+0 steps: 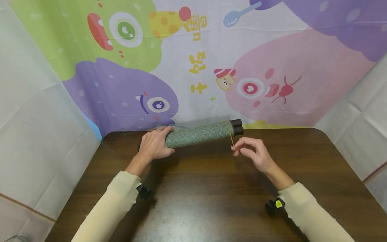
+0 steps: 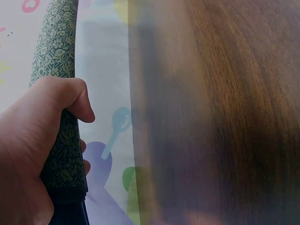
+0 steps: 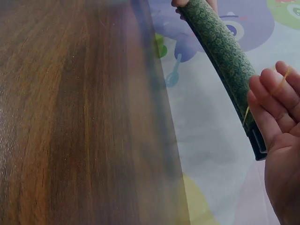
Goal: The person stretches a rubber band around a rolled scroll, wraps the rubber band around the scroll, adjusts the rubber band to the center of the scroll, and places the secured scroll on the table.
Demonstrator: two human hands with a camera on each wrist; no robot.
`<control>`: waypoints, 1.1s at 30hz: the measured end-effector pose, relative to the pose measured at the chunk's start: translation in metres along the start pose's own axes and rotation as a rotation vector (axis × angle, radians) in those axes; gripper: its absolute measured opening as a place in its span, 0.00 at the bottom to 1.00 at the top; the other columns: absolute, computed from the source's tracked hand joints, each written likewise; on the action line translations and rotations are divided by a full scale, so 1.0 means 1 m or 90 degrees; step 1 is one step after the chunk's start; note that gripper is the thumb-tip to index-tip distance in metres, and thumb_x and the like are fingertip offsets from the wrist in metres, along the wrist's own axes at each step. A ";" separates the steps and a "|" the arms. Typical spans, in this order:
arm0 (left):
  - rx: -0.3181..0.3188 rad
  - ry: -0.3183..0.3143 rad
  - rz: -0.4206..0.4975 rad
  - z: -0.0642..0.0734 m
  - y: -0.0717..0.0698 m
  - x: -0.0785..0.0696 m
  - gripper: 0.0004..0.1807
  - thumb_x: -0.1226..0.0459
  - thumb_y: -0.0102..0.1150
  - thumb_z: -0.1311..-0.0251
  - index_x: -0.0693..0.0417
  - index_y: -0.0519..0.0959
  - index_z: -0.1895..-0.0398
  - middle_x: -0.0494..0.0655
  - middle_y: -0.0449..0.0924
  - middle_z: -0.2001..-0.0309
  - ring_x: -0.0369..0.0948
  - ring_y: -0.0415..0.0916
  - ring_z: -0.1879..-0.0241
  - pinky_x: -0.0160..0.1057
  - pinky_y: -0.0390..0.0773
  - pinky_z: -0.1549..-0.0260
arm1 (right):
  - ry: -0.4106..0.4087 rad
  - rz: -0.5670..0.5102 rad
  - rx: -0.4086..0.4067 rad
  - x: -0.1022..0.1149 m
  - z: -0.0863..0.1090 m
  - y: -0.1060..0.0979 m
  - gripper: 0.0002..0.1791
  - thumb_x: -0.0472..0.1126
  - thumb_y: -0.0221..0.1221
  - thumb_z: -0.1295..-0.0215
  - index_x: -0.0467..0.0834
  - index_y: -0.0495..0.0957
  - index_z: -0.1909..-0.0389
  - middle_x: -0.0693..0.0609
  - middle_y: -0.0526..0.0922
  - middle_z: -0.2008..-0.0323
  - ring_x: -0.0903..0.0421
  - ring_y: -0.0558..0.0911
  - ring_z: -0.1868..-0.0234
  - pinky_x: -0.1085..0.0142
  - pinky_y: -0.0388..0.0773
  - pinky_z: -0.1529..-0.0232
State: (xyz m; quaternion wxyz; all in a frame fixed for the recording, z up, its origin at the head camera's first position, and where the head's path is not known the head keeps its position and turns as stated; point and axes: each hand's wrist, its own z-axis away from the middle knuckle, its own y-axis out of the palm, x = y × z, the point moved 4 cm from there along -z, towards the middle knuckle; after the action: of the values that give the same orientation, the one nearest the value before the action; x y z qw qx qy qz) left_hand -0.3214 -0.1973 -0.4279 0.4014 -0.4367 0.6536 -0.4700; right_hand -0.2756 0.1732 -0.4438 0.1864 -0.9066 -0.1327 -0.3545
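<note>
A rolled scroll (image 1: 199,134), covered in green leaf-patterned cloth, is held raised at the far side of the table. Two dark roller ends (image 1: 237,127) stick out side by side at its right. My left hand (image 1: 155,143) grips the scroll near its left end; in the left wrist view the thumb wraps over the cloth (image 2: 55,47). A thin yellow rubber band (image 1: 231,139) loops round the scroll's right end and stretches down to my right hand (image 1: 255,153), whose fingertips hold it. In the right wrist view the band crosses the fingers (image 3: 269,93).
Below both hands lies a dark brown wooden table (image 1: 193,195) with rounded far corners. Right behind its far edge hangs a cloth (image 1: 199,104) printed with cartoon monsters. White panels (image 1: 30,111) flank the table. Small black devices (image 1: 143,191) sit at both wrists.
</note>
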 end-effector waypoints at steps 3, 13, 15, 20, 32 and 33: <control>-0.002 -0.001 -0.002 0.000 0.001 0.000 0.43 0.47 0.83 0.49 0.38 0.78 0.26 0.52 0.87 0.30 0.63 0.90 0.49 0.65 0.88 0.53 | 0.018 -0.021 0.004 -0.002 -0.001 -0.003 0.15 0.19 0.47 0.30 0.22 0.82 0.52 0.57 0.94 0.60 0.61 0.92 0.61 0.70 0.89 0.51; -0.009 0.016 0.004 0.001 0.001 -0.004 0.42 0.48 0.82 0.49 0.39 0.78 0.28 0.53 0.88 0.33 0.63 0.90 0.50 0.65 0.88 0.54 | 0.024 -0.042 0.074 -0.002 -0.005 0.003 0.26 0.13 0.52 0.26 0.29 0.84 0.33 0.59 0.89 0.31 0.64 0.92 0.58 0.67 0.90 0.62; -0.011 0.021 0.004 0.001 0.000 -0.005 0.42 0.48 0.82 0.50 0.39 0.79 0.28 0.53 0.89 0.33 0.62 0.90 0.50 0.64 0.88 0.54 | 0.022 -0.019 0.076 -0.003 -0.005 0.005 0.28 0.13 0.54 0.27 0.33 0.85 0.32 0.61 0.87 0.28 0.66 0.93 0.58 0.66 0.86 0.72; -0.016 0.029 0.000 0.001 0.000 -0.007 0.41 0.48 0.82 0.51 0.38 0.79 0.30 0.52 0.90 0.35 0.61 0.90 0.52 0.63 0.88 0.57 | 0.036 -0.032 0.094 -0.004 -0.003 0.008 0.36 0.14 0.61 0.31 0.44 0.83 0.27 0.62 0.78 0.20 0.63 0.96 0.49 0.62 0.84 0.76; -0.017 0.023 0.022 0.001 0.003 -0.008 0.42 0.49 0.84 0.50 0.36 0.79 0.28 0.51 0.89 0.34 0.62 0.90 0.51 0.64 0.88 0.57 | -0.068 0.025 0.050 0.007 -0.007 0.015 0.35 0.33 0.78 0.38 0.31 0.81 0.29 0.48 0.72 0.16 0.61 0.79 0.20 0.67 0.83 0.29; -0.017 0.022 0.022 0.001 0.003 -0.008 0.42 0.49 0.83 0.50 0.36 0.79 0.28 0.51 0.89 0.34 0.62 0.90 0.51 0.64 0.88 0.57 | -0.103 0.063 0.042 0.009 -0.008 0.016 0.33 0.37 0.79 0.38 0.31 0.84 0.32 0.46 0.75 0.18 0.60 0.79 0.19 0.67 0.82 0.27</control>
State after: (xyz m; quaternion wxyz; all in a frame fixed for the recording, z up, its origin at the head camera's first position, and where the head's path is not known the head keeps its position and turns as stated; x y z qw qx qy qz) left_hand -0.3187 -0.1897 -0.4299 0.3923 -0.4228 0.6741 -0.4616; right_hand -0.2680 0.1566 -0.4361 0.2218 -0.9312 -0.1140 -0.2657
